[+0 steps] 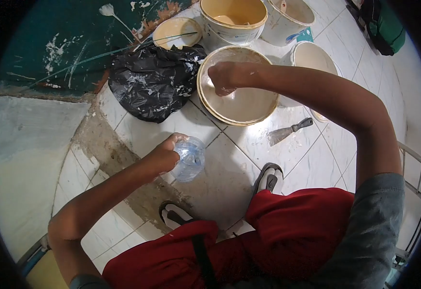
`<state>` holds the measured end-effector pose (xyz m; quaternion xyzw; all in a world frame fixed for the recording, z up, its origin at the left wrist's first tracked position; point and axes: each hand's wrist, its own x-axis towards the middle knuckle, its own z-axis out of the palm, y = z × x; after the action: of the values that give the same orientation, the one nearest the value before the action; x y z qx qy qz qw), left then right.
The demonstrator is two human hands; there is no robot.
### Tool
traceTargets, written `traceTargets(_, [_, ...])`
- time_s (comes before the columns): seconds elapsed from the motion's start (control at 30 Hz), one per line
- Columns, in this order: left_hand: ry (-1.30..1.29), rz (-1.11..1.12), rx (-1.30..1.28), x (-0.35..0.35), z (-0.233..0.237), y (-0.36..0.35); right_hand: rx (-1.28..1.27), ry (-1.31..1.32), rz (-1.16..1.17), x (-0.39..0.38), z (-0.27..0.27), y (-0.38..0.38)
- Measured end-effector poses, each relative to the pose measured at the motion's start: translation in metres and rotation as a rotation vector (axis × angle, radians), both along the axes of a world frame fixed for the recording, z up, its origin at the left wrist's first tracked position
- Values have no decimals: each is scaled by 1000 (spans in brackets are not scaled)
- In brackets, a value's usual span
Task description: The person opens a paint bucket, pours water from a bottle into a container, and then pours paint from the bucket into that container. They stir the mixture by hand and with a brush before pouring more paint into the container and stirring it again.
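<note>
My left hand (169,153) is wrapped round a clear plastic container (189,161), held over the tiled floor. My right hand (222,79) reaches into the round bucket (253,108) with whitish residue inside; its fingers are curled together and carry white smears, and what they hold, if anything, is hidden. A scraper (290,131) with a dark handle lies on the tiles to the right of that bucket. To its left rests a crumpled black plastic bag (155,82) with white marks.
Behind stand a bucket with yellowish contents (234,32), another bucket (287,24), a pale bucket at the right (315,58) and a round lid (177,33). A stained green surface (42,43) is upper left. Sandalled feet are below. A metal frame (415,168) stands right.
</note>
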<state>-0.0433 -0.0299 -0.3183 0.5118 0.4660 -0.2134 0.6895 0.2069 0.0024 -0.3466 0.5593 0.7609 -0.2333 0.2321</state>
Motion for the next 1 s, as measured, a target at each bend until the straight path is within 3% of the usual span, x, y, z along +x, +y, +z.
traceTargets(0.13, [-41, 9, 32, -3, -8, -1, 429, 124, -56, 16, 1, -24])
traceTargets(0.17, [-36, -1, 31, -3, -8, -1, 271, -22, 97, 15, -1, -25])
traceTargets(0.2, [-29, -13, 29, -3, -7, -1, 271, -21, 98, 14, -4, -25])
traceTargets(0.27, [-15, -12, 25, -2, -4, -1, -148, -110, 164, -2, 6, -24])
traceTargets(0.3, [-7, -9, 21, -1, -3, -1, -120, -67, 261, -5, 2, -22])
traceTargets(0.33, [-7, -7, 19, -2, -3, -1, -122, -67, 263, -6, -4, -15])
traceTargets(0.4, [-19, -10, 25, -1, -3, -1, -178, -51, -6, -5, -9, -1])
traceTargets(0.43, [-22, -14, 26, -2, -5, -1, -21, -19, 1, -3, 13, -7])
traceTargets(0.47, [-37, 8, 0, -3, -8, -1, -19, -23, -2, 4, 12, -12])
traceTargets(0.53, [-56, 33, -20, -4, -9, -1, 387, 175, -246, 19, 6, -25])
traceTargets(0.57, [-47, 14, 8, -4, -8, -2, 516, 136, -104, 20, -1, -29])
traceTargets(0.6, [-36, -5, 34, -3, -7, -2, 520, 135, -103, 21, -8, -28])
traceTargets(0.67, [-21, -22, 38, -2, -4, 0, -60, -157, 133, 3, 5, -32])
traceTargets(0.73, [-5, -36, 33, -3, -5, -1, -26, -82, 140, -1, 3, -31])
traceTargets(0.8, [-59, 67, -48, -4, -9, -2, -292, 215, -166, 3, 8, -11])
traceTargets(0.87, [-52, 52, -37, -2, -4, -2, -167, 142, -110, 9, 5, -8])
traceTargets(0.97, [-52, 27, -11, -4, -5, 0, 376, 145, -209, 24, 14, -26])
traceTargets(1.0, [-56, 11, -1, -6, -7, 1, 379, 147, -205, 25, 16, -28])
